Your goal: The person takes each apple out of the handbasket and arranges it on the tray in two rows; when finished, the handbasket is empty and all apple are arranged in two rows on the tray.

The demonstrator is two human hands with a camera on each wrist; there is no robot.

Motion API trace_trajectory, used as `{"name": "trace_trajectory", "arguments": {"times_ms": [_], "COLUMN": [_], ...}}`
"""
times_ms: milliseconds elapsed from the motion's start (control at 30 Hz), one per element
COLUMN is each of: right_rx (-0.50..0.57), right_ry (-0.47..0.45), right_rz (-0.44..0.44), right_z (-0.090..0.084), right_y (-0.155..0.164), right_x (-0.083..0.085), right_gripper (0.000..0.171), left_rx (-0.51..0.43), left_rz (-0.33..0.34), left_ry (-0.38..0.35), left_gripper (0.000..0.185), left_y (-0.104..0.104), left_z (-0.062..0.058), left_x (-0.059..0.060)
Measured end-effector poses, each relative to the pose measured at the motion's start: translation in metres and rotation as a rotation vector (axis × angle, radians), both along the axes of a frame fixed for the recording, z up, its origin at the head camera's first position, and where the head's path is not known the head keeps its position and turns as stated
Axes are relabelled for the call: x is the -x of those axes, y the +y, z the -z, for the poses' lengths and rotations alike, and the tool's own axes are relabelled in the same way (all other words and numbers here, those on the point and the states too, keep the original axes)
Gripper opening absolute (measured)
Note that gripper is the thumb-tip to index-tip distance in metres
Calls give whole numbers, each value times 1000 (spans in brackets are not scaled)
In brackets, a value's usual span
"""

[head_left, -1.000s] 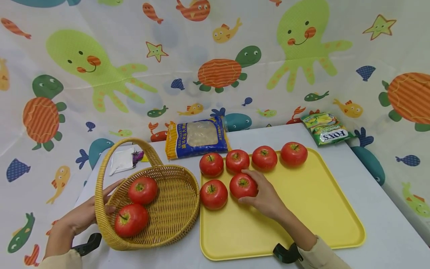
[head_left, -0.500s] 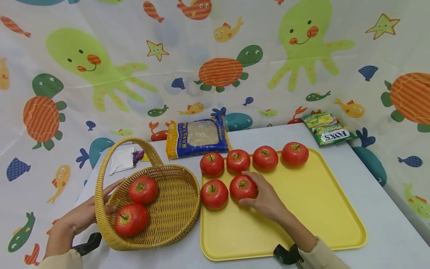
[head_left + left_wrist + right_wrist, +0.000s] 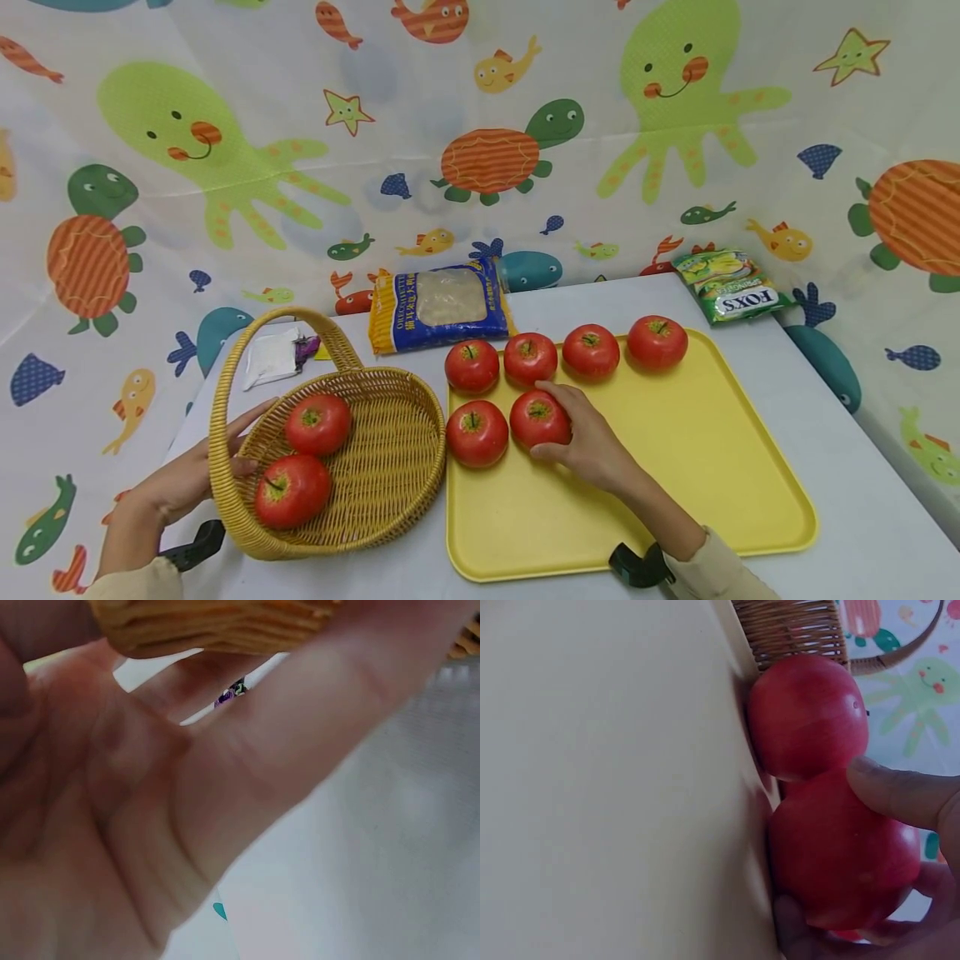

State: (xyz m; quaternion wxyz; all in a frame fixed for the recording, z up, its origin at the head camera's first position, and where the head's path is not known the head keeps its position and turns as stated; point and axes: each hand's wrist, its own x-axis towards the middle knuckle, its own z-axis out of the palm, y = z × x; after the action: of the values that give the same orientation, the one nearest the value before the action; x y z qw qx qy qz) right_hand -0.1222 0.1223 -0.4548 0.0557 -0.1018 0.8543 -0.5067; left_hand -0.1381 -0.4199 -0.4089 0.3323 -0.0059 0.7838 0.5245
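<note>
**Even, soft light; wrist views blurred at close range**

The head view is bright and evenly lit from above, with only faint, soft shadows under the apples on the yellow tray (image 3: 675, 467) and beneath the basket (image 3: 390, 467). Small highlights sit on the fruit skins, with no harsh glare. Straight lines bow slightly toward the frame edges. The left wrist view is almost filled by the out-of-focus left hand (image 3: 150, 825), dim and smeared. The right wrist view is dimmer, the tray surface flat and grainy, the held apple (image 3: 840, 862) soft-edged.

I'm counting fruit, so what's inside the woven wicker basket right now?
The woven wicker basket holds two red apples. The left hand grips its rim. The floor beneath the apples is hidden.
</note>
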Motion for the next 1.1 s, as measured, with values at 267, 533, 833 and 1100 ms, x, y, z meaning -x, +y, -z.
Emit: {"name": "trace_trajectory", "arguments": {"times_ms": [267,533,833,1100], "right_rx": [2,-221,-488,-468], "right_ry": [-32,20,375,417], "right_rz": [-17,-46,-140,-429], "right_z": [-1,-16,-64,-85], "right_y": [0,6,-33,-112], "right_x": [0,-6,-17,-20], "right_gripper": [85,91,79,69], "left_rx": [1,-18,-1,-13], "left_rz": [12,23,1,7], "left_ry": [13,13,2,4], "left_gripper": [82,80,79,78], "left_y": [-1,-2,-4,-2], "left_z": [1,2,2,1], "left_x": [-1,0,0,0]}}
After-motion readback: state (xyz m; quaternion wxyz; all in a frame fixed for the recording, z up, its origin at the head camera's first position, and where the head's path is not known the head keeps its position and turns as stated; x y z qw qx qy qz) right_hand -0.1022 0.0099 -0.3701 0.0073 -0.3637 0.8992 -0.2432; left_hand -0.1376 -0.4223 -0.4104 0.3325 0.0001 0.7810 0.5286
